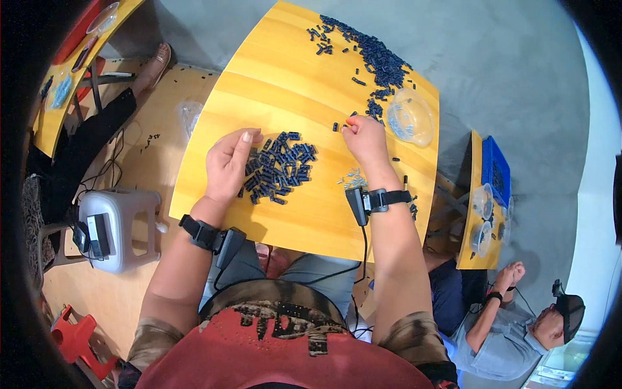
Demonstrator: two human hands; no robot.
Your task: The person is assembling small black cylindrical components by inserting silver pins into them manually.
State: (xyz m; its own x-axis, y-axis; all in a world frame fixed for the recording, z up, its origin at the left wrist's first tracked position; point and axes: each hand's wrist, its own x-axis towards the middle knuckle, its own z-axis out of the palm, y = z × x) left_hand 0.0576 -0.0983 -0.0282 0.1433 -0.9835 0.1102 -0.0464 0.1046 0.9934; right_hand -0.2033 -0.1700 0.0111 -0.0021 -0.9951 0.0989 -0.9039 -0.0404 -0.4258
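Observation:
My left hand (227, 163) is at the left edge of a pile of small dark-blue or black plastic pieces (278, 167), its fingers curled and the thumb laid against them. Whatever it may hold is hidden. To the right of that pile, my right hand (366, 139) is closed in a pinch over the table, beside a few loose dark pieces (335, 127). What sits between its fingertips is too small or covered to make out. Small silvery metal pins (353, 178) lie next to my right wrist.
A larger heap of dark pieces (382, 61) spreads along the far right of the yellow table (259, 84). A clear plastic bowl (424, 120) with metal pins stands near it. A person (512, 337) sits at another table on the right; a grey stool (120, 240) stands left.

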